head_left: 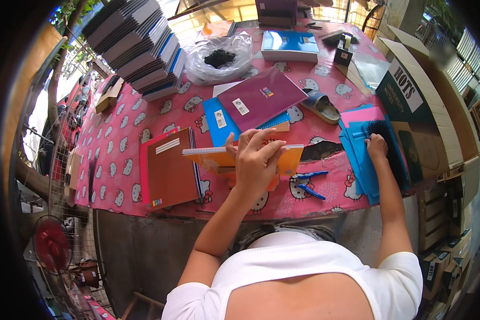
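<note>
My left hand (255, 160) is at the middle of the frame, its fingers bent over the upper edge of an orange notebook (208, 159) and grasping it. The notebook stands raised on its long side, just below the centre of the picture, with its pale edge facing up. My right hand (377, 145) is at the right of the frame, its fingers curled down onto a bundle of black coils (393, 152); I cannot tell whether they pinch any of it or only rest there. The coils lie on a loose pile of blue covers (353, 154), and a pink sheet (361, 115) shows at the pile's upper end.

Between my two hands, blue-handled pliers (310, 191) lie spread on the worktop (128, 170), which wears a pink cloth printed with cartoon cats. Left of the orange notebook, a brown notebook (175, 175) lies flat on something red. Above my left hand, a purple notebook (266, 96) lies tilted across a blue notebook (212, 124), near a dark slipper (323, 108).

A tall stack of notebooks (138, 48) leans in the upper left of the frame, beside a clear plastic bag (242, 65) with more black coils inside. A blue-topped stack (289, 45) sits at the upper centre, and an open cardboard box (402, 101) stands at the upper right.
</note>
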Motion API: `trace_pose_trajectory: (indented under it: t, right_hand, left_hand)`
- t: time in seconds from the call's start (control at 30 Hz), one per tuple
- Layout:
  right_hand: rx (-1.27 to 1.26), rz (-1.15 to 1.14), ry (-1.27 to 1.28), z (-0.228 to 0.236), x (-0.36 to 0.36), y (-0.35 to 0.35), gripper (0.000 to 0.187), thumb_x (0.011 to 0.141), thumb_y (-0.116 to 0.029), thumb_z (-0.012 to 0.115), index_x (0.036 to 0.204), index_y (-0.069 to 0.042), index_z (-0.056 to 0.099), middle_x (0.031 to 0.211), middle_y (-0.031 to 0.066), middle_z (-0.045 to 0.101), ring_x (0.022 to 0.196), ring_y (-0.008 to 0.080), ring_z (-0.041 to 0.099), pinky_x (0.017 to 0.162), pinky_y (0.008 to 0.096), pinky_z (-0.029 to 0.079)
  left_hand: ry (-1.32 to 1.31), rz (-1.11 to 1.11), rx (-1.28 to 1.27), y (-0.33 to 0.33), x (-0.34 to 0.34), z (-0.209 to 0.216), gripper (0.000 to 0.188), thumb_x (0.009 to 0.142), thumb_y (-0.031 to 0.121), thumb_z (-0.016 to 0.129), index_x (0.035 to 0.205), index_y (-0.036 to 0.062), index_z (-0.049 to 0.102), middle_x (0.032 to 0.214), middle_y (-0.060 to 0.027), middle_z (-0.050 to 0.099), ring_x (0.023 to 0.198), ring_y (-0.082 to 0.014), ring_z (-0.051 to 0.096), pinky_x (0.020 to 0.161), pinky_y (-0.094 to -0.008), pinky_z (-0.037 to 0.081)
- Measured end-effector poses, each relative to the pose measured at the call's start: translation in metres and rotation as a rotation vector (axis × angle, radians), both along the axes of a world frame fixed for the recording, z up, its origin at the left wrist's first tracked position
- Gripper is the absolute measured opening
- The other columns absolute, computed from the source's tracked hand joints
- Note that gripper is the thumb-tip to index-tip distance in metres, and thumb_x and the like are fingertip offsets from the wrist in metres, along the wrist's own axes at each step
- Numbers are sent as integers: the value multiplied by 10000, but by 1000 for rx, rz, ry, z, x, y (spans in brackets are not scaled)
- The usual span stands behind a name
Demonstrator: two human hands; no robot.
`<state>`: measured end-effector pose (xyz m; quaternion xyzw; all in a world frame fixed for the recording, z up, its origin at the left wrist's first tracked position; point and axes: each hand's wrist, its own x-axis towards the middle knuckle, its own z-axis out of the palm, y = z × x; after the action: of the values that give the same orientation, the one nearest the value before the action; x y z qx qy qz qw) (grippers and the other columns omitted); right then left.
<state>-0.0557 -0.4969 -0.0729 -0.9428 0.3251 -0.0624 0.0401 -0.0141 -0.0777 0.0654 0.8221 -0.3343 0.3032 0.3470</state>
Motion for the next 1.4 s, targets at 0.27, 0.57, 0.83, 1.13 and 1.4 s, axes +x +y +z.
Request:
trace_pose_trajectory:
  t: [0.27, 0.57, 0.83, 1.13, 1.4]
  right_hand:
    - [172, 262, -378, 27, 8, 34, 219, 745, -45, 707, 943, -45, 611, 961, 151, 583, 851, 339, 601, 743, 425, 483]
    - [634, 818, -753, 136, -21, 216, 233, 812, -64, 688, 1043, -31, 687, 802, 48, 615, 712, 158, 589, 612, 270, 452]
    - [816, 634, -600, 141, -23, 245, 166, 883, -141, 660, 968, 0, 637, 680, 24, 580, 628, 59, 533, 555, 206, 400]
    - [927, 571, -648, 118, -10, 209, 155, 895, -142, 645, 881, 13, 652, 759, 10, 597, 695, 59, 526, 588, 207, 405]
    - [1003, 708, -599, 135, -13, 229, 131, 870, -32, 638, 969, 45, 679, 815, 33, 587, 729, 84, 515, 626, 218, 414]
  left_hand:
    - [167, -79, 3, -3, 5, -11, 94, 792, 201, 709, 869, 148, 702, 841, 15, 676, 797, -163, 604, 970, -450, 283]
    - [130, -107, -53, 6, -7, -3, 121, 791, 283, 696, 799, 163, 710, 785, 6, 661, 811, -182, 599, 925, -435, 307]
    - [69, -76, -202, 6, -17, -17, 165, 785, 292, 683, 762, 128, 689, 749, 7, 639, 848, -170, 558, 942, -435, 304]
    - [137, -109, -166, 3, -17, -23, 227, 790, 349, 680, 789, 124, 705, 721, 9, 625, 790, -168, 518, 942, -417, 284]
    - [138, -112, -170, 8, -17, -13, 201, 781, 338, 694, 756, 141, 717, 698, 25, 634, 744, -159, 515, 919, -406, 291]
